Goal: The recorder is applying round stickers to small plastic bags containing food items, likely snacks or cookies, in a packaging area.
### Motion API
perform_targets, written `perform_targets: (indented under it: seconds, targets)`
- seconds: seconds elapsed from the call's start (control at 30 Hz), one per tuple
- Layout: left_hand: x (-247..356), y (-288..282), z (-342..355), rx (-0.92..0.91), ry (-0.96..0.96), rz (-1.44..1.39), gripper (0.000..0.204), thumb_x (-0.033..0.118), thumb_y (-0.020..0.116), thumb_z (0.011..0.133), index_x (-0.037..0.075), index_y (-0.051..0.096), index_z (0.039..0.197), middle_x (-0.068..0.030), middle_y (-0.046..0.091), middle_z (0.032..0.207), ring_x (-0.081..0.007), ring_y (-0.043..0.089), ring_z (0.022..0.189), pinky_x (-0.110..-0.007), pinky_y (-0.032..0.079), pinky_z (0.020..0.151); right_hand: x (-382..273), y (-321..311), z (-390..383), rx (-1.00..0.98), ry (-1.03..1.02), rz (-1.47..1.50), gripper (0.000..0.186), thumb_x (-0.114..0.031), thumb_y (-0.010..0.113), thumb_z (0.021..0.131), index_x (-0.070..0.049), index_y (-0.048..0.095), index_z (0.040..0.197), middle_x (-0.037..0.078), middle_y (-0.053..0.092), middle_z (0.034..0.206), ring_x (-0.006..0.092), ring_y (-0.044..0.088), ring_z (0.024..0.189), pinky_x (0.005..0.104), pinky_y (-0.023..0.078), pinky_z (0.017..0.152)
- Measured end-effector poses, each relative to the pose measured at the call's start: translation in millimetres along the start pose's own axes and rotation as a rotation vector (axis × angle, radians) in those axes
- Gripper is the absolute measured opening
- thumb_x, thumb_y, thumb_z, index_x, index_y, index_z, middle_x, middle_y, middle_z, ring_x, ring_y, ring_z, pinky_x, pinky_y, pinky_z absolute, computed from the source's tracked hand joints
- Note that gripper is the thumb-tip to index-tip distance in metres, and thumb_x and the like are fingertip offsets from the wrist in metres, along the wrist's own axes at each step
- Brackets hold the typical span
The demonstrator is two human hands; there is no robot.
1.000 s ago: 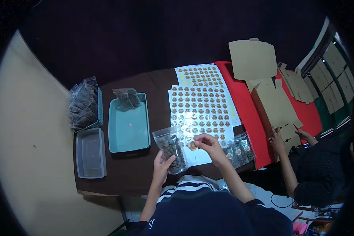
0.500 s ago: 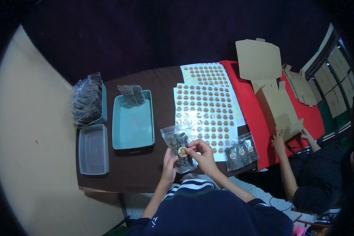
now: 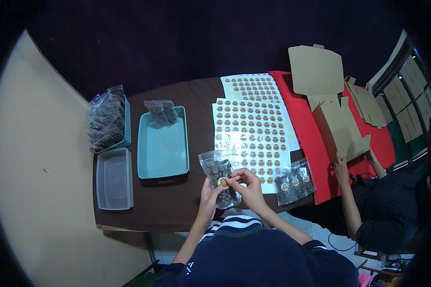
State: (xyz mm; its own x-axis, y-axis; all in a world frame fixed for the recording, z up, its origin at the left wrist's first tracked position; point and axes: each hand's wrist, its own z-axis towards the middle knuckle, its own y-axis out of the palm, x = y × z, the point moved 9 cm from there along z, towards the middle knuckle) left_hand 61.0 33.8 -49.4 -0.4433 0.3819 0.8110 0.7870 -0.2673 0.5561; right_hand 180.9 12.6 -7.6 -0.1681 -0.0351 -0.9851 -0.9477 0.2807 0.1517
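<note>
Right hand point(image 3: 250, 191) has brought the round sticker point(image 3: 222, 182) onto the pouch point(image 3: 218, 166), likely placed. Left hand point(image 3: 207, 203) grips the pouch; right fingers pinching or pressing, can't tell.

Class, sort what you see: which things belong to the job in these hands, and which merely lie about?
Belonging, it seems:
clear pouch in the left hand
round sticker at the right hand
sticker sheets
three stickered pouches
heaped pouches, far left

Apparently just lying about:
translucent plastic box
black floor cable
flat cardboard, perhaps the neighbour's
</note>
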Motion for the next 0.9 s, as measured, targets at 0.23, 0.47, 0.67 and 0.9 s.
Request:
perform_targets:
  seconds: [0.23,0.47,0.67,0.9]
  targets:
    - [-0.4,0.6,-0.6,0.025,-0.031,-0.026,0.049,0.003,0.049,0.083,0.000,0.031,0.128,-0.0101,0.044,0.123,-0.0174,0.044,0.112,-0.031,0.033,0.096,-1.7,-0.7,-1.6,0.026,-0.042,-0.032,0.013,-0.003,0.062,0.079,0.000,0.054,0.089,0.002,0.058,0.077,0.0058,0.054,0.072,0.0194,0.044,0.067]
    - [3.2,-2.2,-1.1,0.034,-0.007,0.015,0.046,0.004,0.048,0.084,0.000,0.033,0.127,-0.0095,0.047,0.119,-0.0159,0.047,0.108,-0.030,0.037,0.092,-18.3,-1.0,-3.7,0.065,-0.039,-0.408,0.020,-0.005,0.067,0.075,-0.003,0.052,0.089,-0.006,0.046,0.067,0.0013,0.037,0.056,0.0168,0.029,0.052]
    - [6.2,-0.8,1.5,0.044,0.008,0.000,0.042,0.007,0.048,0.087,0.000,0.034,0.126,-0.0099,0.048,0.118,-0.0159,0.048,0.108,-0.029,0.037,0.092,6.9,-31.3,11.3,0.101,-0.046,-0.052,0.033,-0.015,0.072,0.073,-0.003,0.049,0.093,-0.007,0.036,0.063,0.0008,0.030,0.055,0.0157,0.025,0.048]
    - [14.0,17.1,2.5,-0.024,0.055,0.187,0.037,0.015,0.049,0.091,0.000,0.038,0.123,-0.0086,0.051,0.115,-0.0148,0.050,0.104,-0.029,0.040,0.089,1.0,-0.7,4.1,-0.055,-0.015,-0.298,0.049,-0.033,0.072,0.073,0.000,0.051,0.102,0.004,0.052,0.072,0.0077,0.044,0.063,0.0209,0.038,0.057]
